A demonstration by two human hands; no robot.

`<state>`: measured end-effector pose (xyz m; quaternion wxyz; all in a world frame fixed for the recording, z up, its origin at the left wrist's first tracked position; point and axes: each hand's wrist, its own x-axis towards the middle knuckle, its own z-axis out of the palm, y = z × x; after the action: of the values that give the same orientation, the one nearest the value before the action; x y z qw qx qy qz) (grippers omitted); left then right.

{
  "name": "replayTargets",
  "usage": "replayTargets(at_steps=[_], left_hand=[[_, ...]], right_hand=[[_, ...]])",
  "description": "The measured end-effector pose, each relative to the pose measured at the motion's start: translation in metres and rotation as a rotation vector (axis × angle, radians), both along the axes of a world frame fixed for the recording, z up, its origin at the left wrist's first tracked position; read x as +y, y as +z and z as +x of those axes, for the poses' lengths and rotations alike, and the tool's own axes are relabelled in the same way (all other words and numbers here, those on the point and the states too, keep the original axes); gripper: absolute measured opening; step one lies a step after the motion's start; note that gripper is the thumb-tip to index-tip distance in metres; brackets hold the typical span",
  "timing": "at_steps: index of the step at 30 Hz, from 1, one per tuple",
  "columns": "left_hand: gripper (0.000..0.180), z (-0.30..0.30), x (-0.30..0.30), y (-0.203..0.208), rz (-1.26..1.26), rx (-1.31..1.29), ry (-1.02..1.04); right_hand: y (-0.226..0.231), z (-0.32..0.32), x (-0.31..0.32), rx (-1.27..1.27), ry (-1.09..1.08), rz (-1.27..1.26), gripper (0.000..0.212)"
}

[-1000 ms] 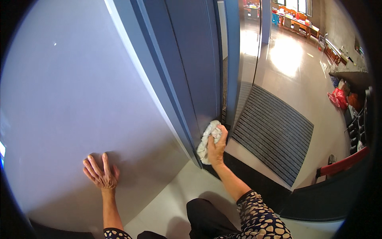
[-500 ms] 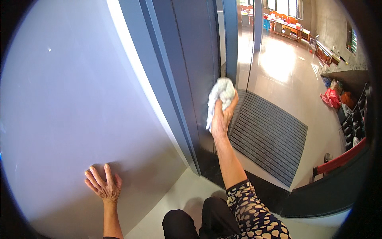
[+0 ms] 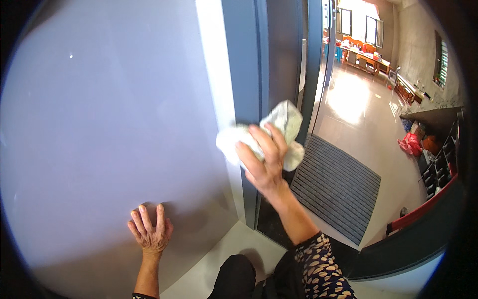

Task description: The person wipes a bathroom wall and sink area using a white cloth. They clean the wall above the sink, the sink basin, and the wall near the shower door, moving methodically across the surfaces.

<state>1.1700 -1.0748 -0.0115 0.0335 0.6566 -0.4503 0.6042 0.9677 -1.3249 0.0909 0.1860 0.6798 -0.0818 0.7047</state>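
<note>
A crumpled white cloth (image 3: 286, 118) is gripped in my right hand (image 3: 266, 162), its folds bulging out past the fingers on both sides. The hand is at the blue-grey door frame (image 3: 244, 65), and the cloth's left end reaches the white edge strip beside the wall. My left hand (image 3: 152, 231) lies on the smooth pale wall panel (image 3: 124, 124) at lower left, palm against it and fingers spread, holding nothing.
Through the doorway, a grey ribbed doormat (image 3: 338, 184) lies on shiny floor tiles. Red and other bags (image 3: 411, 144) sit along the right wall beside a dark rack. A long table (image 3: 366, 57) with items stands far back under windows. My dark-trousered knees (image 3: 236, 276) show below.
My right hand has swung left with the cloth, from the inner door jamb to the frame's outer edge by the wall. My left hand stays on the panel while the view shifts.
</note>
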Motion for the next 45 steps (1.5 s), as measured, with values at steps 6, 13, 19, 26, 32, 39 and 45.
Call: replayTargets(at_steps=[6, 13, 19, 26, 32, 39, 45], left_hand=[[0.053, -0.001, 0.001, 0.003, -0.011, 0.031, -0.065], [0.050, -0.001, 0.005, 0.004, -0.005, 0.041, -0.088], [0.047, -0.001, 0.006, 0.003, -0.038, 0.075, -0.108], [0.042, -0.006, 0.002, 0.006, -0.030, 0.111, -0.151], [0.051, -0.006, 0.002, 0.005, -0.040, 0.101, -0.146], [0.053, -0.032, -0.009, 0.015, -0.090, 0.313, -0.279], [0.064, -0.089, -0.103, 0.049, -0.015, 0.666, -0.837]], right_hand=[[0.106, 0.011, -0.020, -0.005, -0.483, -0.251, 0.037], [0.118, 0.023, -0.021, -0.135, -0.405, -0.172, 0.046], [0.036, 0.026, -0.012, -0.127, -0.295, -0.042, 0.051], [-0.106, 0.000, 0.005, 0.051, -0.128, 0.306, 0.046], [-0.123, -0.023, 0.018, -0.197, 0.531, 0.765, 0.059], [-0.039, -0.013, -0.008, -0.251, 0.594, 0.786, 0.071], [-0.047, -0.024, -0.053, -0.387, 0.767, 0.984, 0.062]])
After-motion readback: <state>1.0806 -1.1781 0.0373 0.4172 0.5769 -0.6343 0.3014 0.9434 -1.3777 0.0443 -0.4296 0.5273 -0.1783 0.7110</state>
